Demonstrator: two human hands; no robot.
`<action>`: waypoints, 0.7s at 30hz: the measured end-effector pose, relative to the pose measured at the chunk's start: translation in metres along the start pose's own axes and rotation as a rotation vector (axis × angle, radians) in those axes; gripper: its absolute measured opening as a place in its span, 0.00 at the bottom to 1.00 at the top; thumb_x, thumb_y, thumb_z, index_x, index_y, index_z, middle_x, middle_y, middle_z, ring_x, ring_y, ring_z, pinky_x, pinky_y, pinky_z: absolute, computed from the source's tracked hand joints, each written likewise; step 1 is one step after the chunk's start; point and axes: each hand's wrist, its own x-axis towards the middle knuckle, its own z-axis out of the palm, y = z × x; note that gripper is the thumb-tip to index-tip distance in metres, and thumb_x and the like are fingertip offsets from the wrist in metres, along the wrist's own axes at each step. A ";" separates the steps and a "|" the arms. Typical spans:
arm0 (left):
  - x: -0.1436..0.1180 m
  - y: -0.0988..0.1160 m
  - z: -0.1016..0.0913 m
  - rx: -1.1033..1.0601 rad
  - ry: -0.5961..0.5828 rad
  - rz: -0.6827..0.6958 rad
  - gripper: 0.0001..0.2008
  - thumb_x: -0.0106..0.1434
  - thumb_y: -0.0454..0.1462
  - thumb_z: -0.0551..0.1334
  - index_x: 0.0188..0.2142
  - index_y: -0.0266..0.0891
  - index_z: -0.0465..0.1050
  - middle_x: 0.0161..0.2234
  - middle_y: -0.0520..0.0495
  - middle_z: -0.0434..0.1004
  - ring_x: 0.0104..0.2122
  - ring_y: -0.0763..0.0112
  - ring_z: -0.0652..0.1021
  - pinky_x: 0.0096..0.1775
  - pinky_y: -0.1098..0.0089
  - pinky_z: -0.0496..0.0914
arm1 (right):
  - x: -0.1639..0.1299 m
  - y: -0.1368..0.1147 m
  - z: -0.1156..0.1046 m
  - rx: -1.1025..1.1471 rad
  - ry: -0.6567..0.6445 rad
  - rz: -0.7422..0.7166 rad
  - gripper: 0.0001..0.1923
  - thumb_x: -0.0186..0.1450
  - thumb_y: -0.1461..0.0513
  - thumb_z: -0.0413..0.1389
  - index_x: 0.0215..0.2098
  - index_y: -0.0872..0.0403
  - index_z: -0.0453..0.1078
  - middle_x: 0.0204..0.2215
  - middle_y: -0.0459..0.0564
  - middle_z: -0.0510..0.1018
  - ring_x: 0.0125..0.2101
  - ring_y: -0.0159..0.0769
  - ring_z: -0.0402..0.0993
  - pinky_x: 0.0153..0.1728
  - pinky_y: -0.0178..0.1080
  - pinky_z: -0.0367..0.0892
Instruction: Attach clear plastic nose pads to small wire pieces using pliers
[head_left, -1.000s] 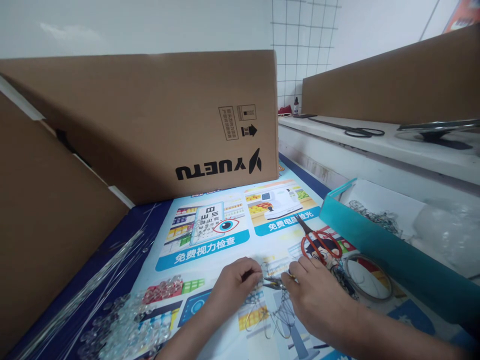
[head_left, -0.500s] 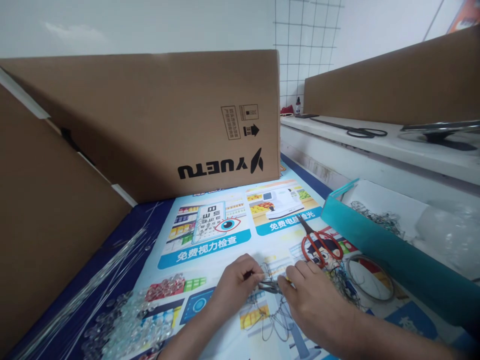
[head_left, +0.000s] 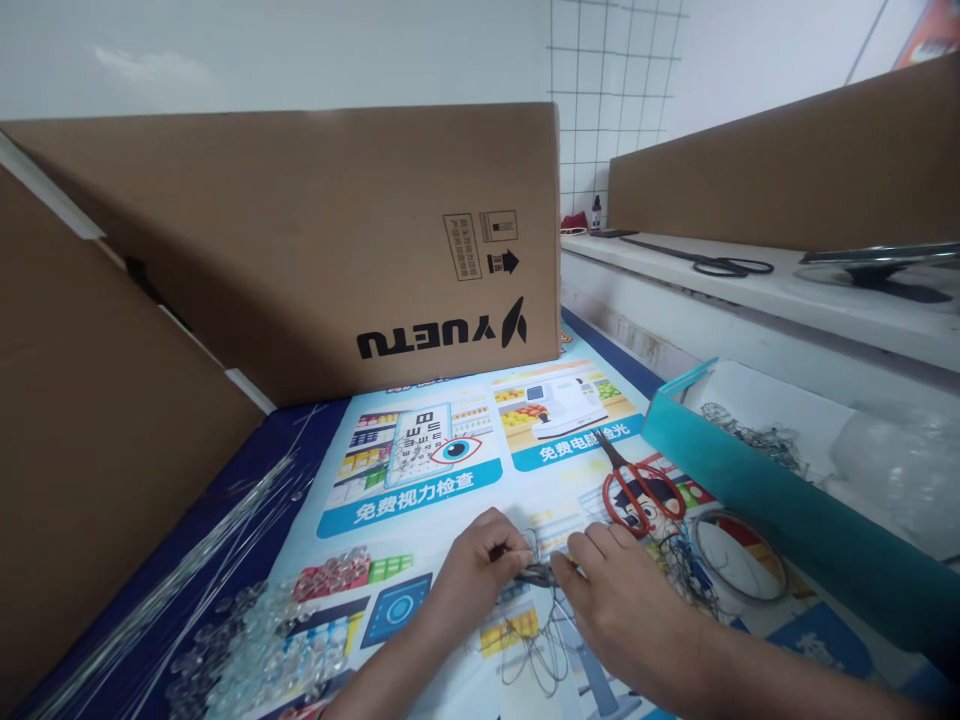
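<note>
Close together over the printed table sheet, both hands work on a piece of thin bent wire (head_left: 536,655) shaped into loops. My left hand (head_left: 476,565) is closed, pinching the wire between thumb and forefinger. Wrapped in my right hand (head_left: 634,595) is a small pair of pliers (head_left: 537,575); the palm hides most of its handles. The plier jaws point left and meet the wire right beside the left fingertips. More wire loops stand up behind the jaws and hang below them. Red-handled scissors (head_left: 643,498) lie just beyond the right hand.
Clear beads (head_left: 262,645) are heaped at lower left, near straight wire lengths (head_left: 202,565). A wire coil (head_left: 739,555) and tangled wires (head_left: 686,570) lie right. A teal box (head_left: 750,510) holds wire pieces and plastic. Cardboard (head_left: 300,250) stands behind; black scissors (head_left: 727,265) rest on a shelf.
The right hand and pliers have shifted slightly left, closer to the left hand. The hanging wire loops have turned and spread a little. My left hand is nearly still.
</note>
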 end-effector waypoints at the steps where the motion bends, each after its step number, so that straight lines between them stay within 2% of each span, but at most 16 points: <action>1: 0.000 0.000 0.000 0.000 -0.005 -0.005 0.07 0.56 0.34 0.59 0.23 0.37 0.70 0.26 0.51 0.66 0.28 0.72 0.69 0.31 0.73 0.64 | 0.000 0.000 0.000 0.002 0.001 -0.002 0.11 0.58 0.65 0.53 0.40 0.57 0.63 0.32 0.51 0.66 0.33 0.40 0.58 0.32 0.42 0.50; 16: -0.001 -0.001 -0.005 0.051 -0.027 -0.022 0.05 0.57 0.34 0.58 0.27 0.38 0.71 0.27 0.51 0.70 0.29 0.72 0.71 0.32 0.73 0.63 | -0.005 0.009 -0.009 -0.077 0.028 0.032 0.08 0.57 0.65 0.54 0.36 0.56 0.64 0.30 0.50 0.66 0.31 0.39 0.58 0.32 0.42 0.49; 21: -0.001 -0.004 -0.003 0.047 -0.024 -0.018 0.04 0.57 0.33 0.57 0.27 0.37 0.70 0.26 0.52 0.70 0.28 0.72 0.69 0.32 0.74 0.62 | -0.003 0.008 -0.011 -0.150 0.047 -0.014 0.09 0.56 0.67 0.55 0.36 0.57 0.63 0.30 0.50 0.67 0.30 0.37 0.58 0.30 0.41 0.49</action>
